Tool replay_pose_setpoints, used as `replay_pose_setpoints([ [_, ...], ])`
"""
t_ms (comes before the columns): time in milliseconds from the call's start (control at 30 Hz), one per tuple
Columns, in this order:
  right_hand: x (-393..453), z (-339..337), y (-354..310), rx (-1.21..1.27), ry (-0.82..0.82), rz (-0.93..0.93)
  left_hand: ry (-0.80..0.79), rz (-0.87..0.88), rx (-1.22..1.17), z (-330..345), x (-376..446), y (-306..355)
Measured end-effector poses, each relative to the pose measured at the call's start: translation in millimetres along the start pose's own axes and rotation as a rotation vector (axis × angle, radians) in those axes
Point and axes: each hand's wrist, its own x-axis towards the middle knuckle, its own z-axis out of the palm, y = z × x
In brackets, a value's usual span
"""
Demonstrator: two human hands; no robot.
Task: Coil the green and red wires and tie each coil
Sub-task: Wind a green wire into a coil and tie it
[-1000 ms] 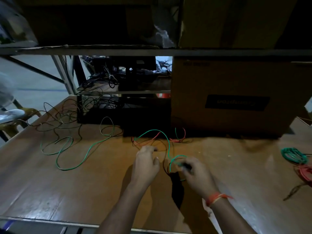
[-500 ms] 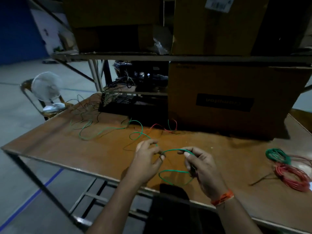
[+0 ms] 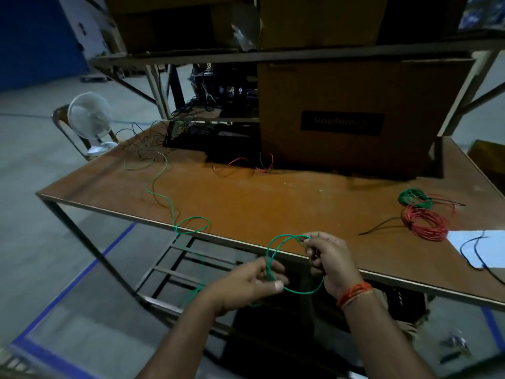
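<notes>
1. Holding a loop of the green wire between them, both hands sat just off the near edge of the counter, a little apart from each other.
2. The left hand pinched the lower left of the loop between thumb and fingers, closed on the wire.
3. The right hand, with an orange thread band at its wrist, gripped the loop's upper right side, its fingers curled shut around the wire.
4. From the left hand the loose length of the same wire dropped below the counter edge, rose back over it in a small loop at the near left, then snaked away across the counter toward the far left.
5. At the right of the counter lay a finished green coil, with a red coil just on its near side.
6. Short red and green wire ends lay by the cardboard box at the far side.
7. A white fan stood beyond the counter's far left corner.
</notes>
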Motion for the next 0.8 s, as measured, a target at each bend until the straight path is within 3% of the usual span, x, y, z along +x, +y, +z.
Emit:
replay_pose_setpoints([
  [100, -5.4, 1.5, 0.9, -0.032, -0.007, 0.005, 0.207, 0.075, -0.032, 2.3, 2.8, 7.1],
  [233, -7.3, 11.5, 0.6, -0.066, 0.003, -0.029, 0.301, 0.163, -0.013, -0.9, -2.8, 22.1],
  [600, -9.8, 12.6, 18.1, -0.085, -0.048, -0.141, 0.306, 0.032, -0.253, -0.2, -12.1, 15.1],
  [800, -15.5, 26.1, 22.8, 0.174, -0.128, -0.172, 0.432, 0.010, -0.791, -12.9, -8.1, 28.4],
])
